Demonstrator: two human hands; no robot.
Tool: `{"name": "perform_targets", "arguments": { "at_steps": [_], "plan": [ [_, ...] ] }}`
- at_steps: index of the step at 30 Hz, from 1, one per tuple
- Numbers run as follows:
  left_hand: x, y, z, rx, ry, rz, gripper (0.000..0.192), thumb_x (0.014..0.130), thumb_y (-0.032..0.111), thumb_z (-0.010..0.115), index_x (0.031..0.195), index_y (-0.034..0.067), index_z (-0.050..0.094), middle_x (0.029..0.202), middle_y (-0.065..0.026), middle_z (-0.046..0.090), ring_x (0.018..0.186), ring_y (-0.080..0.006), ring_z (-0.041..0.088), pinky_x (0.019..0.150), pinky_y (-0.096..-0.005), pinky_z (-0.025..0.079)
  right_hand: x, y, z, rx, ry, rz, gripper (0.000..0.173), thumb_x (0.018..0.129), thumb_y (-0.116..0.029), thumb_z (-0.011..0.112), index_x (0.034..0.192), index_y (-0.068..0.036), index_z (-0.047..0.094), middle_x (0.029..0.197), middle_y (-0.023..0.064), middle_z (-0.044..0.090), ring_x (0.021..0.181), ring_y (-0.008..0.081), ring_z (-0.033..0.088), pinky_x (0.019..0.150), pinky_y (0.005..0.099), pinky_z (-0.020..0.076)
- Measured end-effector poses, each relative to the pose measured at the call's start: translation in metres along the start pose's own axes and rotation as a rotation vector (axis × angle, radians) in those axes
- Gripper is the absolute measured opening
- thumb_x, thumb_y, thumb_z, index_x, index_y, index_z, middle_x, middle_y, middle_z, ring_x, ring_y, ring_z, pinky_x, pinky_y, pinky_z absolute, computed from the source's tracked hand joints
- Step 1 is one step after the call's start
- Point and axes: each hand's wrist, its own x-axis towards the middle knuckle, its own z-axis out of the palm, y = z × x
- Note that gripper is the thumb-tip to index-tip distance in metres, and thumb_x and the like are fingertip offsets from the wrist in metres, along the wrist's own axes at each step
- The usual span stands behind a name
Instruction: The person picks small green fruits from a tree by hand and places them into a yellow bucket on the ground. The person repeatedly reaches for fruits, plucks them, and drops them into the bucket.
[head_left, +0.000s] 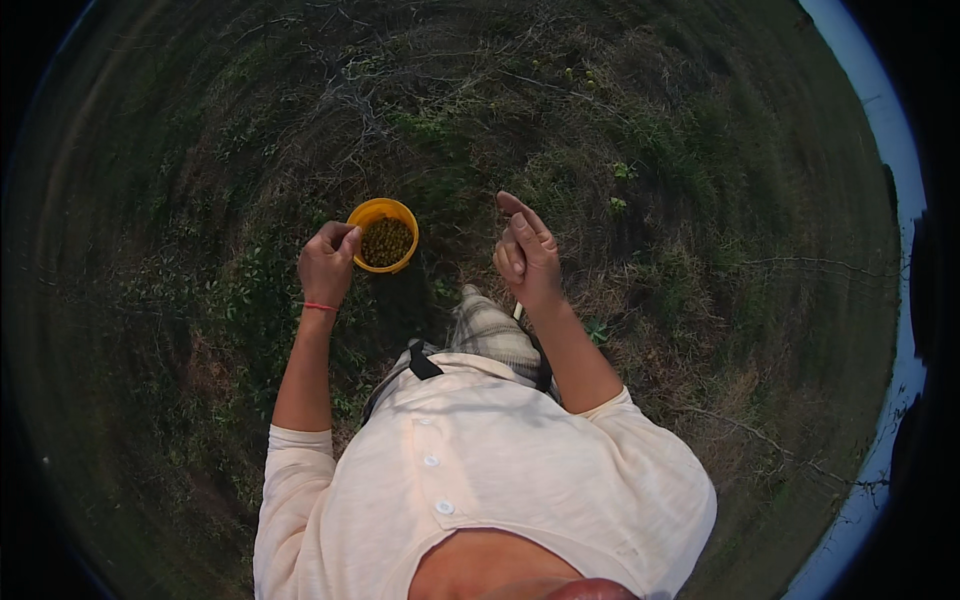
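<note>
A yellow plastic bucket (411, 259) hangs by its rim from my left hand (327, 259), the thumb pressed over the edge. Many small round green-brown fruits (386, 241) lie inside it. My right hand (529, 251) is raised to the right of the bucket, apart from it. Its index finger points up and leftward, the thumb lies close beside it, and the other fingers curl in. Whether anything small sits inside those curled fingers is hidden.
Dry grass and weeds (675, 300) cover the ground. Bare grey twigs (360, 97) tangle ahead, with a few yellow-green round fruits (589, 77) near the top. Thin branches (780, 450) reach in at the right. Leafy plants (240, 292) grow at the left.
</note>
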Motion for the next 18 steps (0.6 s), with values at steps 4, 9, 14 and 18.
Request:
{"name": "perform_targets", "arguments": {
  "at_steps": [4,9,14,18],
  "plan": [
    [0.005,-0.003,0.046,-0.203,-0.357,-0.044,0.026,0.088,0.028,0.060,0.089,0.003,0.067,0.072,-0.0051,0.066,0.067,-0.0121,0.063,0.061,-0.0281,0.049,-0.028,-0.003,-0.033,-0.118,0.321,-0.177,0.030,0.093,-0.019,0.054,0.118,-0.003,0.056,0.046,-0.0036,0.041,0.034,0.0029,0.032,0.033,0.0199,0.0260],
    [0.018,0.018,0.124,-0.337,-0.582,0.060,0.030,0.088,0.032,0.063,0.082,0.002,0.066,0.062,0.0012,0.058,0.060,-0.0068,0.056,0.057,-0.0236,0.046,-0.065,-0.004,-0.067,-0.051,0.511,-0.255,0.028,0.093,-0.020,0.055,0.114,-0.001,0.059,0.047,-0.0052,0.043,0.034,0.0014,0.030,0.032,0.0187,0.0263],
    [0.026,0.078,0.120,-0.437,-0.696,0.059,0.040,0.092,0.041,0.052,0.084,0.005,0.067,0.071,0.0002,0.063,0.066,-0.0073,0.058,0.062,-0.0233,0.047,-0.044,-0.015,-0.083,-0.007,0.523,-0.260,0.034,0.096,-0.027,0.050,0.113,0.002,0.056,0.044,-0.0050,0.039,0.033,0.0015,0.029,0.031,0.0188,0.0252],
    [0.037,0.127,0.070,-0.739,-0.526,0.223,0.026,0.091,0.029,0.058,0.095,0.004,0.063,0.079,0.0006,0.062,0.070,-0.0051,0.057,0.062,-0.0210,0.047,-0.004,-0.045,-0.093,-0.020,0.426,-0.312,0.035,0.096,-0.028,0.048,0.111,0.003,0.056,0.044,-0.0050,0.037,0.033,0.0011,0.027,0.031,0.0190,0.0221]
  ]
}}
